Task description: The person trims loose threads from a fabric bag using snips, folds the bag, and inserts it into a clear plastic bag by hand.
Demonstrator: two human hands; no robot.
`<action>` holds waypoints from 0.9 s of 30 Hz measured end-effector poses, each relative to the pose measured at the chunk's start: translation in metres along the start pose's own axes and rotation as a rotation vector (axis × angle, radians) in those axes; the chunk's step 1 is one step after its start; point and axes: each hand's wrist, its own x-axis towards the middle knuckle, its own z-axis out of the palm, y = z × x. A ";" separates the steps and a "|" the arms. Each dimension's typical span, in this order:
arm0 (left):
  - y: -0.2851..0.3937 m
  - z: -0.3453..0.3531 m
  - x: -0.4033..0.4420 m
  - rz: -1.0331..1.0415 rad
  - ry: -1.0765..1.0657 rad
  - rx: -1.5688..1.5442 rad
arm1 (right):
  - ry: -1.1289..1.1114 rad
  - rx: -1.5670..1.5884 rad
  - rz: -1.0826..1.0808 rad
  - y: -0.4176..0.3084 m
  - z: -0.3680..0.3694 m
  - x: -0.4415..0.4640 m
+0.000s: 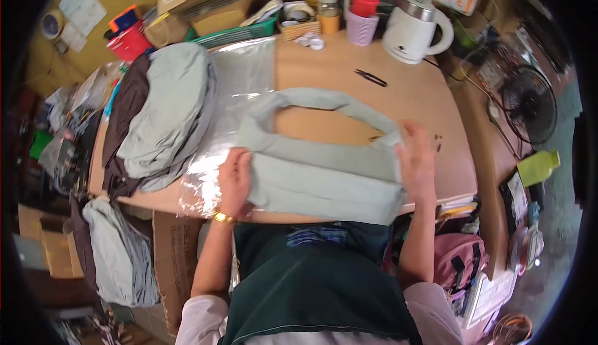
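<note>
A pale grey-green cloth piece [324, 186], which looks like a folded garment, lies at the front of the table. Its lower part is a flat folded band, and a padded-looking loop of the same cloth arches above it. On its left edge, my left hand [235, 180] is closed, with a gold bracelet at the wrist. My right hand [416, 158] grips the right edge where loop and band meet; some of its fingers are hidden. Clear plastic sheeting [240, 74] lies under and beside the cloth's left side.
A pile of grey-green and dark brown cloth [171, 105] sits on the table's left. Black thread snips [372, 78] lie toward the back, near a white kettle [411, 30], stacked cups [362, 24] and a green tray [240, 33]. A black fan [529, 102] stands at right.
</note>
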 end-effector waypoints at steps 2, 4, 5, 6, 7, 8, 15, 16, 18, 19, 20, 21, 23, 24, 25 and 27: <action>0.010 0.007 0.002 0.184 0.092 0.047 | -0.298 -0.194 -0.118 -0.007 0.008 -0.003; 0.024 -0.010 -0.005 0.092 0.366 -0.045 | -0.451 -0.367 -0.118 0.013 0.004 0.000; 0.017 -0.031 -0.022 -0.055 0.233 -0.067 | -0.343 -0.394 -0.142 0.022 0.000 0.005; 0.010 -0.052 -0.044 -0.207 0.097 -0.096 | -0.286 -0.347 -0.096 0.009 -0.011 0.011; 0.018 -0.066 -0.058 -0.413 -0.165 -0.160 | -0.230 -0.302 -0.042 -0.005 -0.023 0.018; 0.027 -0.077 -0.070 -0.615 -0.434 -0.231 | -0.247 -0.286 -0.054 -0.023 -0.022 0.021; 0.017 -0.022 -0.088 -0.924 -0.273 -1.026 | -0.522 0.038 -0.510 -0.139 0.112 -0.030; 0.019 -0.016 -0.085 -0.946 -0.207 -1.139 | -0.745 0.085 -0.470 -0.130 0.129 -0.029; 0.023 -0.008 -0.077 -0.939 -0.180 -1.160 | -0.689 0.244 -0.650 -0.124 0.143 -0.009; 0.023 -0.004 -0.076 -0.938 -0.203 -1.182 | -0.647 0.405 -0.814 -0.119 0.143 -0.003; 0.023 0.000 -0.074 -0.937 -0.225 -1.206 | -0.651 0.399 -0.818 -0.114 0.137 0.003; 0.030 0.000 -0.072 -0.963 -0.225 -1.286 | -0.720 0.329 -0.760 -0.111 0.127 0.014; 0.024 0.004 -0.068 -0.962 -0.238 -1.339 | -0.783 0.246 -0.707 -0.114 0.115 0.024; 0.020 0.006 -0.066 -0.968 -0.251 -1.382 | -0.783 0.136 -0.686 -0.117 0.109 0.023; 0.015 0.009 -0.064 -0.963 -0.256 -1.390 | -0.781 0.027 -0.664 -0.119 0.106 0.021; 0.008 0.016 -0.060 -0.998 -0.254 -1.250 | -0.622 0.052 -0.687 -0.130 0.113 0.009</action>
